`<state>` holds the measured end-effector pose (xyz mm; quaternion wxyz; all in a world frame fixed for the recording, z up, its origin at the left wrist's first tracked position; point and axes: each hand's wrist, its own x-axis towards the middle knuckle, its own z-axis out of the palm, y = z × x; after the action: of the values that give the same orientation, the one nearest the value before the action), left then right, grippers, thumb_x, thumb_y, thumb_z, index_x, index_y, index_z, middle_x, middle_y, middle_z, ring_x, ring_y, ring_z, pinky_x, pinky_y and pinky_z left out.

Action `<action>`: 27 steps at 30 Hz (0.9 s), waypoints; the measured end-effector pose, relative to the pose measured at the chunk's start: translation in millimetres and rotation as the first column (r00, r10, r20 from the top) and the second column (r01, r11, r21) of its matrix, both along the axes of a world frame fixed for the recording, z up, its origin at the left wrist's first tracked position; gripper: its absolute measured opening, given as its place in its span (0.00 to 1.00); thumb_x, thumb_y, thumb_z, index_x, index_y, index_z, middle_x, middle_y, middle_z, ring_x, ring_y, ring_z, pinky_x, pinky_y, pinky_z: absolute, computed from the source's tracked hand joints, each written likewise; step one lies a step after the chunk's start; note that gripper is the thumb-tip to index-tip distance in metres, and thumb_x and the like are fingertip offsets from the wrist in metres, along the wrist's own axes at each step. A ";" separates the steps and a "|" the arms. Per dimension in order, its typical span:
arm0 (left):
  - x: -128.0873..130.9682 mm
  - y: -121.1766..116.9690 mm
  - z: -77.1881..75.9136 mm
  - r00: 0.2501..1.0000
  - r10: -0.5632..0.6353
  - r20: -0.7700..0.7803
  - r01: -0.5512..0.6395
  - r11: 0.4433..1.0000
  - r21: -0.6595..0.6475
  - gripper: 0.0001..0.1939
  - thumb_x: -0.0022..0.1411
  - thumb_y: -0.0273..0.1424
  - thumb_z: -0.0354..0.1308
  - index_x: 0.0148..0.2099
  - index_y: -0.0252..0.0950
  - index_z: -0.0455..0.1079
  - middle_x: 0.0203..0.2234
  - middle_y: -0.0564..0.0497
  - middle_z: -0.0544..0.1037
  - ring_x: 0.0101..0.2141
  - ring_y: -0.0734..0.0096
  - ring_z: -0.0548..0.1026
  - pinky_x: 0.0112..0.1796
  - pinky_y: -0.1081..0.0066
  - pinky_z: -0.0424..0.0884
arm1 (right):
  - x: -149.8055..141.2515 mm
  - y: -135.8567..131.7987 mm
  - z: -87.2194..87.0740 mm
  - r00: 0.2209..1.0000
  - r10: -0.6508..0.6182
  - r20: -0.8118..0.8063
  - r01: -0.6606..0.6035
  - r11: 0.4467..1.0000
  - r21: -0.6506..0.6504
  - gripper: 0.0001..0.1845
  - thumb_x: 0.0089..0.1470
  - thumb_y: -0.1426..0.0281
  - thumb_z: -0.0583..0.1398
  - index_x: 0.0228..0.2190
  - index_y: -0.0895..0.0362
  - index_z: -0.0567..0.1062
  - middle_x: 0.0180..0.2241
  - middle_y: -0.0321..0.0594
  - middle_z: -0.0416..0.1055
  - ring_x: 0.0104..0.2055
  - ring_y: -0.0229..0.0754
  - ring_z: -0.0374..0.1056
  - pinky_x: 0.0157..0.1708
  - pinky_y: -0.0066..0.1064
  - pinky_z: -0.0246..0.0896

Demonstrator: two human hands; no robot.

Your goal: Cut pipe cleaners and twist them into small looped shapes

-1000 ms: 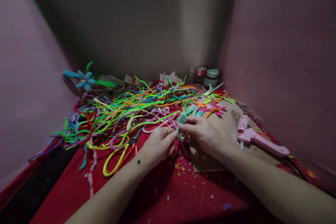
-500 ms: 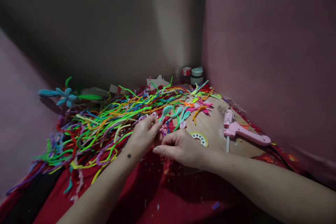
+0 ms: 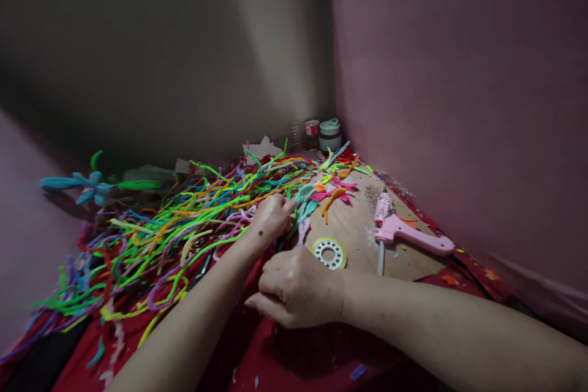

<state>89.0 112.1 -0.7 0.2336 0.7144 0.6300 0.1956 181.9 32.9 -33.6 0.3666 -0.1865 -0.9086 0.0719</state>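
My left hand (image 3: 274, 218) reaches over the near side of the pile, its fingers closed on a teal pipe-cleaner leaf (image 3: 305, 193) beside other teal leaves (image 3: 307, 211). Part of the hold is hidden behind the fingers. Closer to me, my right hand (image 3: 298, 288) hangs above the red cloth (image 3: 257, 355) with its fingers curled in a loose fist; nothing shows in it. A yellow-rimmed tape roll (image 3: 329, 253) lies just beyond that hand. Lilac loops (image 3: 303, 229) rest between the two hands.
Tangled colourful pipe cleaners (image 3: 184, 226) cover the left and middle. A pink glue gun (image 3: 399, 229) lies on cardboard (image 3: 353, 223) at right. Orange and pink pieces (image 3: 335, 196) sit near it. A blue flower (image 3: 94, 187) stands far left; a lidded cup (image 3: 329, 135) is in the corner.
The view has swung right. Both hands were together at a teal leaf; my right hand let go and drew back towards me, while my left carried the leaf over to the other teal ones.
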 end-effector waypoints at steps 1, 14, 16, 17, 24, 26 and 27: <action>-0.8 -1.0 -0.2 1.000 -0.010 -0.005 0.010 1.000 -0.001 0.20 0.58 0.40 0.46 0.17 0.37 0.59 0.07 0.55 0.63 0.14 0.74 0.63 0.20 0.73 0.56 | 0.1 -0.2 0.1 1.000 0.000 0.002 0.000 1.000 0.002 0.18 0.55 0.63 0.55 0.18 0.59 0.70 0.18 0.38 0.69 0.22 0.37 0.65 0.23 0.28 0.53; -47.0 -29.7 12.3 0.969 -0.038 -0.245 0.081 0.983 0.166 0.16 0.59 0.38 0.47 0.22 0.37 0.63 0.16 0.55 0.67 0.21 0.73 0.63 0.26 0.73 0.55 | -2.8 -5.1 -6.5 0.998 0.011 -0.065 -0.012 1.000 -0.006 0.18 0.54 0.66 0.56 0.16 0.59 0.69 0.16 0.36 0.66 0.19 0.35 0.60 0.21 0.28 0.50; -59.8 -28.7 14.0 0.958 -0.002 -0.285 0.062 0.978 0.200 0.15 0.59 0.38 0.46 0.26 0.38 0.67 0.19 0.54 0.69 0.23 0.72 0.65 0.27 0.73 0.57 | -2.9 -4.9 -6.5 0.997 0.010 -0.082 -0.010 1.000 -0.003 0.18 0.54 0.66 0.56 0.16 0.59 0.69 0.16 0.36 0.65 0.19 0.35 0.59 0.21 0.28 0.49; -66.5 -27.8 14.6 0.951 0.017 -0.308 0.053 0.974 0.220 0.15 0.60 0.38 0.45 0.29 0.38 0.68 0.20 0.53 0.71 0.24 0.70 0.67 0.28 0.72 0.59 | -3.0 -4.8 -6.6 0.996 0.009 -0.092 -0.009 1.000 0.002 0.18 0.54 0.67 0.55 0.16 0.59 0.69 0.16 0.36 0.65 0.19 0.34 0.59 0.20 0.28 0.49; -113.7 -24.2 11.7 0.835 0.184 -0.519 0.056 0.909 0.412 0.16 0.58 0.33 0.46 0.43 0.33 0.70 0.42 0.37 0.72 0.44 0.50 0.66 0.46 0.58 0.60 | -2.7 -6.5 -6.5 0.996 0.010 -0.086 -0.010 1.000 0.000 0.18 0.53 0.67 0.54 0.15 0.58 0.66 0.15 0.35 0.63 0.19 0.34 0.56 0.20 0.28 0.46; -127.7 -23.2 9.5 0.729 0.272 -0.628 0.057 0.890 0.452 0.20 0.58 0.33 0.46 0.51 0.31 0.66 0.45 0.35 0.70 0.45 0.48 0.66 0.45 0.57 0.61 | -2.4 -7.8 -5.9 0.997 0.022 -0.080 -0.023 1.000 -0.012 0.18 0.54 0.67 0.54 0.15 0.58 0.66 0.15 0.35 0.63 0.19 0.34 0.56 0.20 0.28 0.45; -134.8 -22.1 8.4 0.675 0.302 -0.673 0.053 0.890 0.453 0.23 0.58 0.33 0.47 0.54 0.30 0.64 0.45 0.35 0.70 0.45 0.48 0.66 0.45 0.57 0.62 | -2.2 -8.4 -5.6 0.996 0.025 -0.080 -0.027 0.999 -0.017 0.18 0.54 0.68 0.54 0.15 0.59 0.66 0.15 0.35 0.62 0.19 0.33 0.55 0.20 0.28 0.45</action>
<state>-45.9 90.0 7.7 -0.2163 0.7196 0.6581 0.0475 179.7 24.5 -39.2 0.3998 -0.1751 -0.8950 0.0924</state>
